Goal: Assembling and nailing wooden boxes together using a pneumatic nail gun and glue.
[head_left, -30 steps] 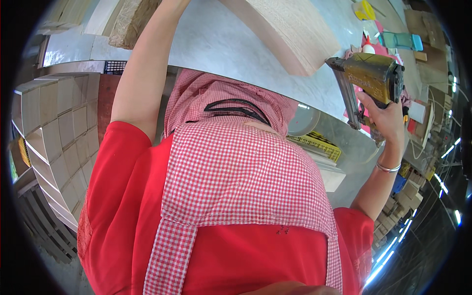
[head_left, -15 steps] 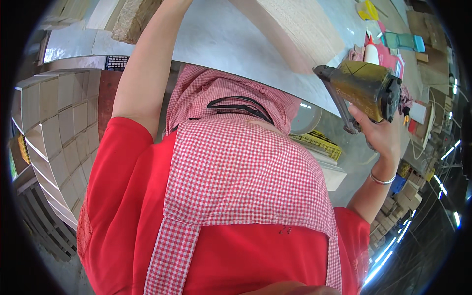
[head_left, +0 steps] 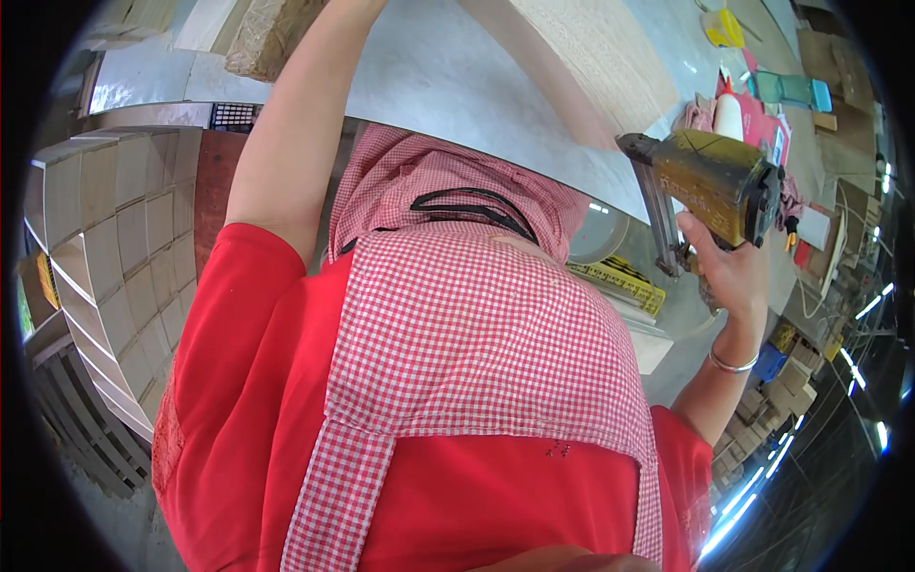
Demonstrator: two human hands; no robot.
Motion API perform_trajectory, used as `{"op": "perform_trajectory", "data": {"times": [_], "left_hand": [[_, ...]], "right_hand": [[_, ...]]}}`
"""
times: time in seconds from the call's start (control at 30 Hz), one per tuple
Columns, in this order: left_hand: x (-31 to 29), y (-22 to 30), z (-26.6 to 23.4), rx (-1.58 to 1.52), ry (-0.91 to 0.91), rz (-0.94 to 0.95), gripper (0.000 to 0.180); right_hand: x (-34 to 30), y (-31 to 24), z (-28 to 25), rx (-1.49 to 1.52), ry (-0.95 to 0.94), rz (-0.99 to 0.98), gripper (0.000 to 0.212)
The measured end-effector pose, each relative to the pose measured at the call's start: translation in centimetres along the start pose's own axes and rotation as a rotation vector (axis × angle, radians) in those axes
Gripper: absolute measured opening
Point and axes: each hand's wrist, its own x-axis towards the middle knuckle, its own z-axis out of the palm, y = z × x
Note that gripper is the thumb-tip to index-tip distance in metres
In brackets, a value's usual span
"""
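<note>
My right hand [head_left: 736, 275] is wrapped round the handle of a pneumatic staple gun [head_left: 710, 186]. The gun has a scuffed olive-yellow body and a dark nose, which points left beside the near end of a pale wooden board [head_left: 600, 52]. Whether the nose touches the board, I cannot tell. That board lies on the light-grey worktable [head_left: 410, 76]. My left forearm [head_left: 295, 143] reaches up past the table's front edge, and the hand itself is beyond the top of the picture, so what it holds is hidden.
Left of my arm lies a tape-wrapped bundle [head_left: 272, 38]. Stacked pale wooden boxes [head_left: 124, 229] rise at the left. Right on the table are a white glue bottle [head_left: 728, 116], a yellow container [head_left: 722, 29] and a teal clear bottle [head_left: 791, 91]. A yellow-black crate [head_left: 624, 281] sits below.
The whole view has shifted slightly, moving the table and its things a little right and down. The staple gun stays in my right hand, now slightly lower in the picture.
</note>
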Motion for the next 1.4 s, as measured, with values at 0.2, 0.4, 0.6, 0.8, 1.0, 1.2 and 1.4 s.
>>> {"op": "perform_trajectory", "data": {"times": [0.2,0.4,0.6,0.8,1.0,1.2,1.4], "left_hand": [[0.1,-0.3,0.4,-0.025,0.003,0.004,0.032],[-0.4,-2.2,0.8,-0.031,0.051,0.084,0.033],[-5.8,1.8,-3.5,-0.132,-0.065,-0.124,0.048],[-14.3,6.6,-9.6,-0.2,-0.453,-0.109,0.037],[-13.2,9.5,-9.6,0.123,-0.407,0.507,0.068],[-12.5,8.4,-6.9,0.279,-0.088,0.788,0.062],[-11.2,10.3,-8.7,0.083,-0.638,0.461,0.068]], "right_hand": [[-1.0,-0.1,1.2,0.018,0.061,0.061,0.032],[-1.2,-0.3,1.2,0.064,0.086,0.068,0.03],[-0.8,1.1,0.0,-0.033,0.174,0.071,0.028],[0.1,0.7,-1.9,-0.103,0.155,0.367,0.03],[-1.5,-1.9,0.0,-0.015,0.123,0.286,0.03],[-1.9,-3.3,1.2,0.059,0.016,0.104,0.036],[-1.8,-2.8,1.3,0.08,-0.017,0.133,0.039]]}}
